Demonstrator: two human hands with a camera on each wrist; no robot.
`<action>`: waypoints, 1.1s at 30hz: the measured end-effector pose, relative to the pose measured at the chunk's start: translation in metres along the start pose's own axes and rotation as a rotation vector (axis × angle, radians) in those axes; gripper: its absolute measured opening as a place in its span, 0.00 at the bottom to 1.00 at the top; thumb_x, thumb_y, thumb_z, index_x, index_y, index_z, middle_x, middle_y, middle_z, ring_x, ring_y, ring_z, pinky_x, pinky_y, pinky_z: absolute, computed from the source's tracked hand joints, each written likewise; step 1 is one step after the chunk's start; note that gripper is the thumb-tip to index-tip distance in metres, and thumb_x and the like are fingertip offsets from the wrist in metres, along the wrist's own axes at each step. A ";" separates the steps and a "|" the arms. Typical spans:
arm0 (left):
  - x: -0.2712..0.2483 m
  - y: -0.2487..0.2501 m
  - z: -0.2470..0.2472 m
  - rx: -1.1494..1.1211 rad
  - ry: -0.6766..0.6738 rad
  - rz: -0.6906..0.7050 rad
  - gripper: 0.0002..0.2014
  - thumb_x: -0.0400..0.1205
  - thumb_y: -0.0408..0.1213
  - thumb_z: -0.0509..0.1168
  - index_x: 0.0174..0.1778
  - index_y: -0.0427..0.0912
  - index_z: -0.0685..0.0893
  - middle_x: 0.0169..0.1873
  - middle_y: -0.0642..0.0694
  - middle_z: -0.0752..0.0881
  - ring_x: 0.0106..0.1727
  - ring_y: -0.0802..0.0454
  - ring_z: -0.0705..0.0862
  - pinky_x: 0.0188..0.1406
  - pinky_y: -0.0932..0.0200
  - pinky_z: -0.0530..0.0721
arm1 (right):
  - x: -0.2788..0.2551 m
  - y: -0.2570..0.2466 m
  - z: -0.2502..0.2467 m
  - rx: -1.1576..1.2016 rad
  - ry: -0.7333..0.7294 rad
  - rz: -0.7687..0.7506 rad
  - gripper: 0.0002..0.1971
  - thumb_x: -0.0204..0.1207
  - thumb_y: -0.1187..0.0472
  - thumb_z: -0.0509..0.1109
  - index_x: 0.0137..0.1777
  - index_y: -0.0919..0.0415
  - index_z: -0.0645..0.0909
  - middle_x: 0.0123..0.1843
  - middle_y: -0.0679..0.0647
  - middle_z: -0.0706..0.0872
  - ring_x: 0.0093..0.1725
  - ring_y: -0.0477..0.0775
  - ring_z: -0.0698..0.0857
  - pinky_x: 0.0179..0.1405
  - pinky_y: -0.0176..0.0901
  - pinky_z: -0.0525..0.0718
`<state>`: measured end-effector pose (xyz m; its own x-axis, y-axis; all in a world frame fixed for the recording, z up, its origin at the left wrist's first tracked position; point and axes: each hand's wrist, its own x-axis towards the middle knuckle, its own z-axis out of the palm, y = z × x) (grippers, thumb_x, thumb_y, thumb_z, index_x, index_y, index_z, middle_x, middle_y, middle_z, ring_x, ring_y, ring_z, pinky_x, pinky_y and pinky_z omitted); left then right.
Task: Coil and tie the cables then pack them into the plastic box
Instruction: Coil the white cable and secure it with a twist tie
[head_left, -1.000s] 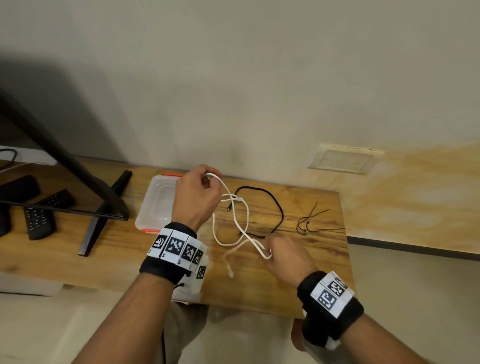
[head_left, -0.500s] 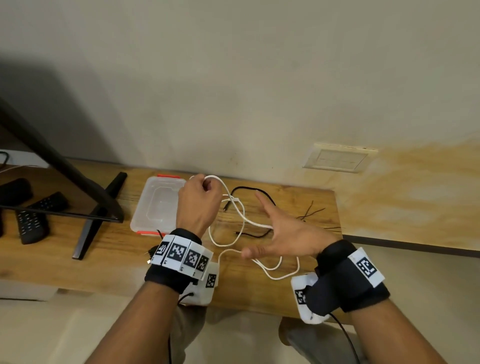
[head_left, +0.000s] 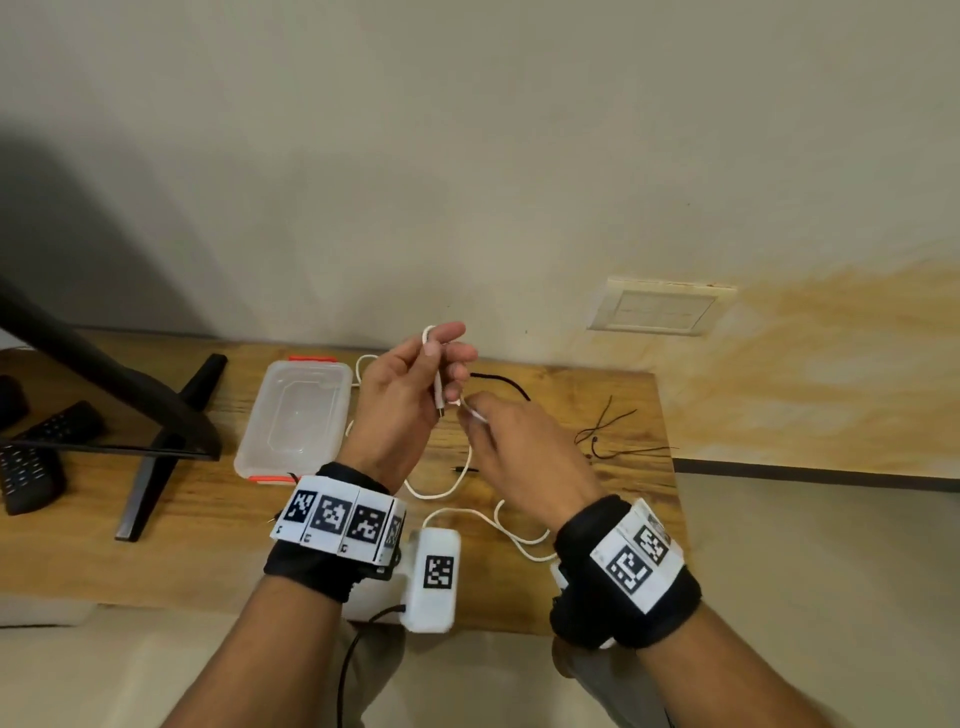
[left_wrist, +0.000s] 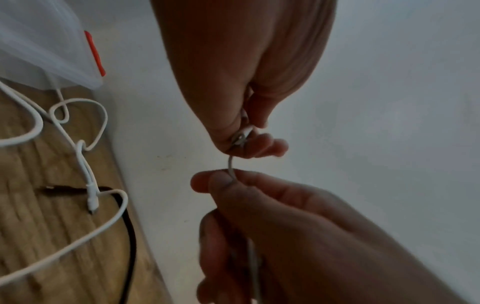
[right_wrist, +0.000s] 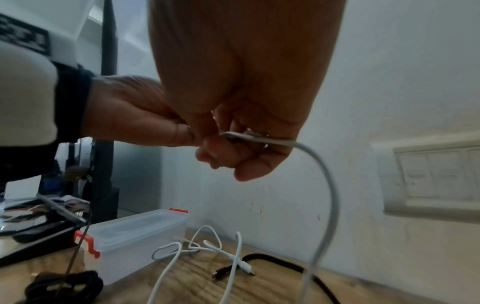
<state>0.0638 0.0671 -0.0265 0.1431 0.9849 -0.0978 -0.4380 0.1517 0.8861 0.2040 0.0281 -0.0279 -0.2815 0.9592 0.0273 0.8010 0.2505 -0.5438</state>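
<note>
A white cable (head_left: 470, 457) is being held above the wooden table (head_left: 156, 561) by both hands, which are raised close together near the wall (head_left: 467, 156). The left hand (head_left: 402, 402) is being kept curled around a bight of the cable, a small loop of it showing above the fingers and a plug end hanging below them. The right hand (head_left: 519, 457), at about 4 o'clock from the left hand, is pinching the same cable between thumb and fingertips; in the left wrist view the short stretch of cable (left_wrist: 231, 164) is being spanned between the right hand (left_wrist: 246, 82) above and the left hand (left_wrist: 285, 226) below. In the right wrist view the cable (right_wrist: 330, 195) is being let down in an arc from the right hand (right_wrist: 246, 102) to the table, with the left hand (right_wrist: 135, 115) just beside it. The rest of the white cable is lying in loose loops on the table beneath the hands. The plastic box (head_left: 296, 415), clear with orange clips, is standing on the table at about 9 o'clock from the hands, lid on. A black cable (head_left: 501, 382) is lying at 12 o'clock behind the hands, and thin black ties (head_left: 608, 431) are lying at 3 o'clock. A black monitor stand (head_left: 156, 441) and a remote control (head_left: 41, 457) are standing farther off at 9 o'clock.
</note>
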 end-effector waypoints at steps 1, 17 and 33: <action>0.001 -0.003 -0.004 0.100 0.010 0.030 0.14 0.90 0.27 0.55 0.68 0.31 0.79 0.46 0.42 0.90 0.42 0.53 0.86 0.41 0.63 0.85 | -0.004 -0.002 -0.002 -0.031 -0.042 -0.033 0.09 0.89 0.54 0.59 0.53 0.54 0.79 0.39 0.48 0.82 0.34 0.51 0.79 0.30 0.44 0.70; -0.003 -0.003 -0.006 0.612 -0.345 -0.011 0.17 0.92 0.39 0.52 0.55 0.38 0.87 0.26 0.42 0.77 0.27 0.54 0.69 0.28 0.65 0.68 | 0.008 0.022 -0.028 0.116 0.473 -0.012 0.03 0.81 0.61 0.73 0.49 0.57 0.89 0.44 0.49 0.87 0.39 0.50 0.85 0.39 0.51 0.86; -0.004 -0.002 -0.020 0.246 -0.479 -0.140 0.21 0.83 0.43 0.69 0.67 0.32 0.85 0.33 0.47 0.79 0.32 0.53 0.71 0.36 0.45 0.58 | 0.015 0.013 -0.037 0.934 0.151 0.255 0.11 0.84 0.72 0.66 0.55 0.63 0.90 0.51 0.57 0.94 0.52 0.48 0.93 0.53 0.40 0.90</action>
<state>0.0459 0.0646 -0.0369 0.5975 0.7999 -0.0559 -0.1743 0.1977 0.9646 0.2297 0.0501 -0.0038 -0.0354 0.9931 -0.1115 0.0692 -0.1088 -0.9917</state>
